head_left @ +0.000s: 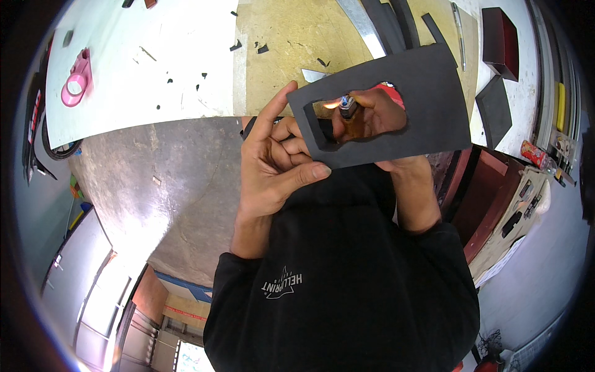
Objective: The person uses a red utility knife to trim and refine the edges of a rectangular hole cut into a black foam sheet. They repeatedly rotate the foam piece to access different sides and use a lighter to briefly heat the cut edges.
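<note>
A rectangular black foam sheet (434,105) with an irregular cut-out through its middle is held up at a tilt. My left hand (269,161) grips its left end, thumb on the near face and fingers behind. Through the cut-out shows my right hand (375,111), behind the sheet, closed around a lighter (350,115). The lighter's flame (330,105) burns leftward, close to the upper left edge of the opening. The sheet hides part of my right hand and wrist.
Small black scraps (263,48) lie on the table's tan mat (273,74). Further off are a metal ruler (362,28) and black foam strips (403,25). A pink tape dispenser (75,84) stands at the left, a dark red box (499,43) at the right.
</note>
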Demonstrator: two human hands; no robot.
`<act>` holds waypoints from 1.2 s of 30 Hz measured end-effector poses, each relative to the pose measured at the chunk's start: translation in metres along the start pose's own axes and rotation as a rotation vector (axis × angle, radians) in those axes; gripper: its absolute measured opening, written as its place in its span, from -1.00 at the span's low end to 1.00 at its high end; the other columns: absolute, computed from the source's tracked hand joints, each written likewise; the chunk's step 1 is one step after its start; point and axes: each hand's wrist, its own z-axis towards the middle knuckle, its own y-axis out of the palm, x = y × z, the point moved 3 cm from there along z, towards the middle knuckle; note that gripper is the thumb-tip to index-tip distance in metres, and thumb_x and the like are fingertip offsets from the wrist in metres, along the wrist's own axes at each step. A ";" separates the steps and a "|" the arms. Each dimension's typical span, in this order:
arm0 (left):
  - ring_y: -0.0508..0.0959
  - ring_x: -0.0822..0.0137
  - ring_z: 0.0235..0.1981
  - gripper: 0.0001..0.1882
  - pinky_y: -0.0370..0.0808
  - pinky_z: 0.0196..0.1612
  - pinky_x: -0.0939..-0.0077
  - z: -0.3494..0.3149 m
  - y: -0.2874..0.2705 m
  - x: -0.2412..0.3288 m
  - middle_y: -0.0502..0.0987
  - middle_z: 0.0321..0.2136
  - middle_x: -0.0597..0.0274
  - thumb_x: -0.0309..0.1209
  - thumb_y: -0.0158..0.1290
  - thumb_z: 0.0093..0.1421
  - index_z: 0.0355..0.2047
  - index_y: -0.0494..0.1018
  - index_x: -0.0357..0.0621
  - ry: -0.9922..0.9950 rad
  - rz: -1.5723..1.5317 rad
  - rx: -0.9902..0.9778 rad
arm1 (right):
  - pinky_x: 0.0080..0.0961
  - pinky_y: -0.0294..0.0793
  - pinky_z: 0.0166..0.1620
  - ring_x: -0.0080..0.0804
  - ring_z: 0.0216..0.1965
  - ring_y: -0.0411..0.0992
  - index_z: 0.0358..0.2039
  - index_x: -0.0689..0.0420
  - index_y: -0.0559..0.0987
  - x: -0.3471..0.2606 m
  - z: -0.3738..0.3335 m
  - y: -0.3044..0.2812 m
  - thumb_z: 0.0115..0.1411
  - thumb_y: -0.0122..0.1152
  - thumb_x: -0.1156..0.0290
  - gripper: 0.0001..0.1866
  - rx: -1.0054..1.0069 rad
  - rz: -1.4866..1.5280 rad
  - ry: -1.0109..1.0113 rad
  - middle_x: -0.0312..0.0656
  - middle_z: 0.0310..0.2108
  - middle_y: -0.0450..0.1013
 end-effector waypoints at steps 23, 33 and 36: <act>0.59 0.21 -0.16 -0.03 0.60 -0.12 0.42 0.000 -0.002 -0.004 0.50 -0.20 -0.03 -0.79 0.23 -0.12 0.29 -0.01 -0.29 -0.014 -0.009 0.011 | -0.63 0.51 -0.35 -0.40 -0.42 0.45 -0.17 0.24 0.49 -0.008 -0.001 0.001 0.30 -0.06 0.09 -0.58 -0.042 0.042 0.001 -0.01 -0.38 0.43; 0.58 0.21 -0.14 -0.03 0.60 -0.12 0.41 -0.001 -0.003 -0.003 0.49 -0.18 -0.03 -0.79 0.23 -0.12 0.29 -0.02 -0.29 -0.024 -0.017 0.017 | -0.54 0.35 -0.35 -0.41 -0.40 0.39 -0.08 0.13 0.49 -0.015 -0.009 -0.001 0.30 -0.06 0.01 -0.55 -0.061 0.097 -0.111 -0.07 -0.35 0.44; 0.58 0.22 -0.15 -0.03 0.60 -0.12 0.41 -0.002 -0.004 -0.003 0.50 -0.19 -0.02 -0.79 0.23 -0.12 0.28 -0.01 -0.30 -0.015 -0.011 0.023 | -0.55 0.32 -0.37 -0.44 -0.42 0.36 -0.06 0.10 0.48 -0.017 -0.010 -0.008 0.28 -0.06 -0.03 -0.53 -0.068 0.043 -0.043 -0.13 -0.36 0.43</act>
